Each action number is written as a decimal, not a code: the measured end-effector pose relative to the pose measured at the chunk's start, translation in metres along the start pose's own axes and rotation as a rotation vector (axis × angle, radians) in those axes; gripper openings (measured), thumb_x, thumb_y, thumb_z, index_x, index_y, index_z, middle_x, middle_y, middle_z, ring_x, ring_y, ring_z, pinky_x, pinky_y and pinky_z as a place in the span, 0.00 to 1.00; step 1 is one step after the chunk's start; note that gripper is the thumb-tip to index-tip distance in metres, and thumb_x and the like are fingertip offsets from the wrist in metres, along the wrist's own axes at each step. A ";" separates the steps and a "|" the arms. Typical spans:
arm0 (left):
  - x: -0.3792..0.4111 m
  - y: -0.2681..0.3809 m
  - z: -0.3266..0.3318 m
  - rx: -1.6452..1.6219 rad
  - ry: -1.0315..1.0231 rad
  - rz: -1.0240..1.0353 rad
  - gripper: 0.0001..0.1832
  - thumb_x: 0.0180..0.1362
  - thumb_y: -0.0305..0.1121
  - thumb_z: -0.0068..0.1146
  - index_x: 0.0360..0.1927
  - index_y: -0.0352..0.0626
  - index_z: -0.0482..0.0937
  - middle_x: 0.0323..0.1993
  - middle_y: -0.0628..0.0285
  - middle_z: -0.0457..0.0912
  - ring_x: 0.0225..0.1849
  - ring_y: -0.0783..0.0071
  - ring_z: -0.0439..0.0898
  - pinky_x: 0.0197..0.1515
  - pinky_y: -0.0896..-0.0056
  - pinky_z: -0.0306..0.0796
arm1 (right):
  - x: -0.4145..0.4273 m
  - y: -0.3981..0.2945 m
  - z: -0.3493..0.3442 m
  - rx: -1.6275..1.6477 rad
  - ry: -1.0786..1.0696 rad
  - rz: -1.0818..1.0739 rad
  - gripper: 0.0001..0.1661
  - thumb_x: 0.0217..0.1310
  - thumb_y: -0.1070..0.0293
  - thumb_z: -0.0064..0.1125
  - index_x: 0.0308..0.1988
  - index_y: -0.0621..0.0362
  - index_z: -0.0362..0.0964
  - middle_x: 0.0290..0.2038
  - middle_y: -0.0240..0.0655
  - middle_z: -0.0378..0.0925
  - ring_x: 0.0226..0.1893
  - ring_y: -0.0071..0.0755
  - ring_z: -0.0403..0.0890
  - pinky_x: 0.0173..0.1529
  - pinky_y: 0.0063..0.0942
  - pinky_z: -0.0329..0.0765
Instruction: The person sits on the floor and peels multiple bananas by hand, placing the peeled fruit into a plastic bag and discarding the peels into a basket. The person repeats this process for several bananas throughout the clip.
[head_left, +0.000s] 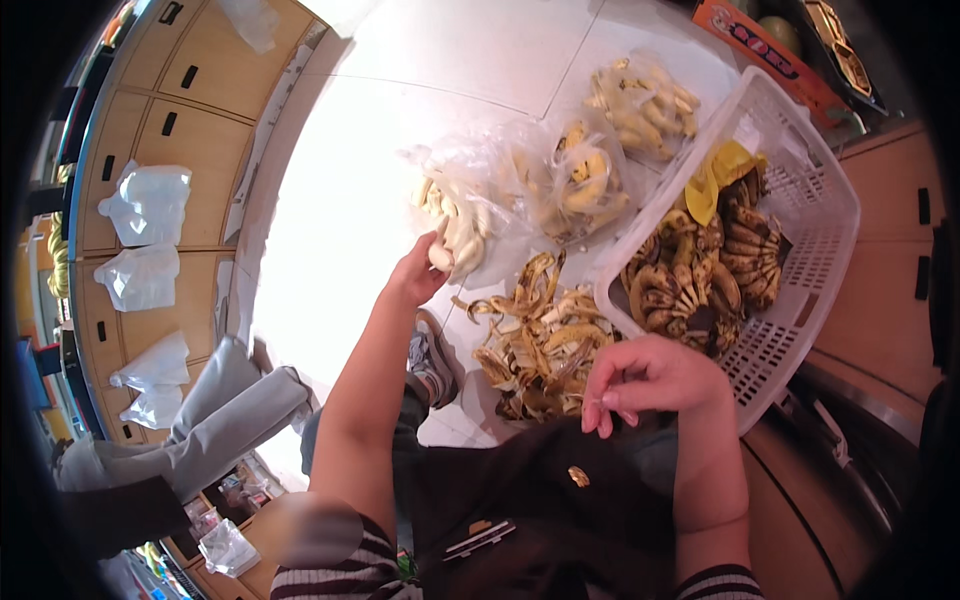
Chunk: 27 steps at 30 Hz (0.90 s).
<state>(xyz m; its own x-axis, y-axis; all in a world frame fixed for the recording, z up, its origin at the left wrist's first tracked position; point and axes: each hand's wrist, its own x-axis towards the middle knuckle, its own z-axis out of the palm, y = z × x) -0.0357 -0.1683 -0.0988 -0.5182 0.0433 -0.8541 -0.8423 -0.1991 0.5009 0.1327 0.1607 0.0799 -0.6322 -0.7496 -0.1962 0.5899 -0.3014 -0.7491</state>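
Observation:
My left hand (420, 271) is closed around a peeled banana (441, 256), held over the near edge of an open plastic bag (495, 180) that has several peeled bananas (469, 229) in it. Over the near side of the peel pile, my right hand (634, 386) is bent with its thumb close to the fingers; whether it pinches a scrap cannot be made out. The heap of brown-spotted banana peels (536, 352) lies on the floor before me. To its right, a white plastic crate (814, 247) holds spotted banana bunches (690, 277) and a yellow wrapper (716, 180).
Two more bags of bananas (645, 105) (589, 184) stand on the tiled floor beyond the peels. An orange printed box (772, 56) is behind the crate. Wooden cabinets (202, 142) line the left, near a person's grey-trousered legs (217, 420). My shoe (435, 360) rests beside the peels.

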 end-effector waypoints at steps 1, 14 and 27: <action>0.014 0.006 0.005 -0.111 -0.106 -0.006 0.17 0.60 0.47 0.51 0.42 0.43 0.73 0.29 0.65 0.77 0.28 0.78 0.77 0.28 0.81 0.75 | 0.001 0.000 0.001 0.012 0.034 0.039 0.05 0.61 0.76 0.50 0.38 0.66 0.69 0.36 0.45 0.80 0.30 0.29 0.81 0.26 0.17 0.71; 0.105 0.040 0.017 -0.320 0.418 0.209 0.26 0.59 0.43 0.51 0.57 0.39 0.63 0.49 0.48 0.68 0.39 0.55 0.75 0.46 0.55 0.75 | 0.020 0.022 -0.010 0.085 0.180 0.053 0.10 0.63 0.73 0.51 0.45 0.62 0.68 0.36 0.37 0.77 0.27 0.21 0.76 0.23 0.14 0.67; 0.110 -0.045 -0.021 -0.339 0.025 -0.157 0.17 0.60 0.51 0.49 0.38 0.49 0.75 0.22 0.67 0.73 0.23 0.75 0.74 0.33 0.53 0.76 | 0.058 0.041 -0.013 0.030 0.410 0.098 0.15 0.61 0.73 0.51 0.48 0.62 0.67 0.39 0.37 0.77 0.33 0.25 0.76 0.34 0.20 0.73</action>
<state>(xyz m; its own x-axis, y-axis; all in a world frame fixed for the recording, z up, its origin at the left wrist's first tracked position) -0.0515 -0.1753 -0.2179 -0.3797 0.0761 -0.9220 -0.8122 -0.5046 0.2928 0.1139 0.1128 0.0303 -0.7166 -0.4805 -0.5056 0.6676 -0.2625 -0.6967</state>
